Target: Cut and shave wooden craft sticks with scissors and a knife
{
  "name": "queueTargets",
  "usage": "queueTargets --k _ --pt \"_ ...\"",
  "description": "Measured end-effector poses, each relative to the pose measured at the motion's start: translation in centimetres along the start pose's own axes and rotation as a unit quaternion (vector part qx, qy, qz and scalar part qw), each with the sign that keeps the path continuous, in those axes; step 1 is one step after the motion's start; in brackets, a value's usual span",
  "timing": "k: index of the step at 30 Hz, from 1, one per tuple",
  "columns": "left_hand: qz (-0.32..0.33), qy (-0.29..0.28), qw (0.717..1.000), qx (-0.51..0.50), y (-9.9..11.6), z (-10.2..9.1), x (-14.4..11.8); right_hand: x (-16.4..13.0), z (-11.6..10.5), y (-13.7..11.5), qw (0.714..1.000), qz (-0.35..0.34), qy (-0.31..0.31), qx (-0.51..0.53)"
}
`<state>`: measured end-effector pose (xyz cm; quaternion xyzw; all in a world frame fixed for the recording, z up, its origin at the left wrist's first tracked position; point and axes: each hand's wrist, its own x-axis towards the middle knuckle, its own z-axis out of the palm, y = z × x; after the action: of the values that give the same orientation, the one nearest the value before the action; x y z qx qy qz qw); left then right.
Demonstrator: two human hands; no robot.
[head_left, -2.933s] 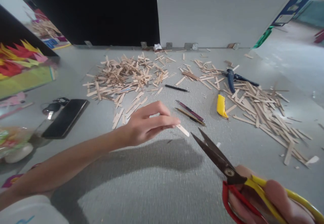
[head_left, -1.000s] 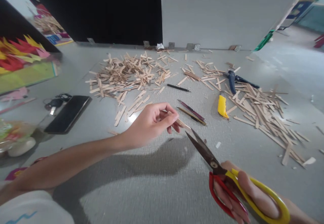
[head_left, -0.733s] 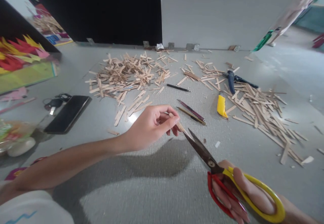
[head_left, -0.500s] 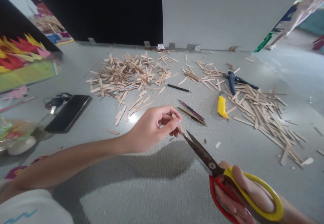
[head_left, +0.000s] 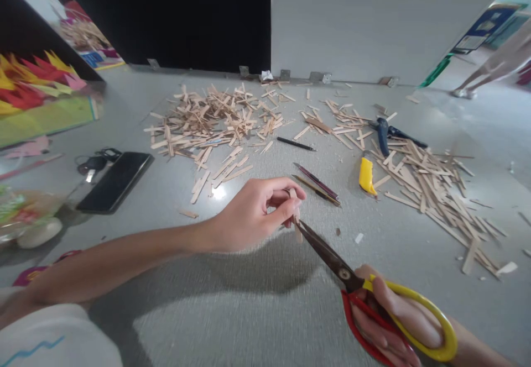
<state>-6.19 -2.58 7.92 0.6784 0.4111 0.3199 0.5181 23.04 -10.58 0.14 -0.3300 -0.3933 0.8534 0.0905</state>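
Between thumb and fingers, my left hand [head_left: 261, 209] pinches a small wooden craft stick [head_left: 297, 231], its lower end pointing down. My right hand [head_left: 398, 317] grips a pair of scissors [head_left: 342, 273] with one yellow and one red handle. The dark blades are nearly closed, and their tips meet the stick just below my left thumb. Past my left hand lie a dark red pen [head_left: 317, 181], a gold and black pen-like tool [head_left: 321, 193] and a black pen [head_left: 296, 144].
Cut sticks form a pile [head_left: 215, 115] at the back and another [head_left: 440, 184] at right. A yellow-handled cutter [head_left: 366, 174] and dark blue-handled pliers [head_left: 382, 135] lie near the right pile. A phone [head_left: 118, 182] rests at left. Upright black and grey panels [head_left: 373, 24] stand behind.
The stick in my left hand has turned to hang more steeply downward. The scissor blades have closed in, their tips now at the stick. A person at far right has shifted.
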Motion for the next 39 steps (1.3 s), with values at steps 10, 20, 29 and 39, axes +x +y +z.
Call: queueTargets --k 10,20,29,39 --pt "-0.039 -0.015 0.995 -0.088 -1.2 0.3 0.7 0.0 0.6 -0.5 0.999 -0.027 0.027 0.012" --pt "-0.063 -0.037 0.983 -0.171 -2.6 0.7 1.3 0.6 0.3 -0.1 0.998 -0.044 0.025 0.021" --pt "-0.067 -0.056 0.985 -0.148 -2.1 0.4 1.5 0.1 0.2 0.4 0.999 -0.026 0.044 0.014" --pt "-0.044 -0.111 0.989 -0.092 -1.6 -0.7 1.6 -0.2 0.1 0.6 1.0 -0.01 0.027 0.002"
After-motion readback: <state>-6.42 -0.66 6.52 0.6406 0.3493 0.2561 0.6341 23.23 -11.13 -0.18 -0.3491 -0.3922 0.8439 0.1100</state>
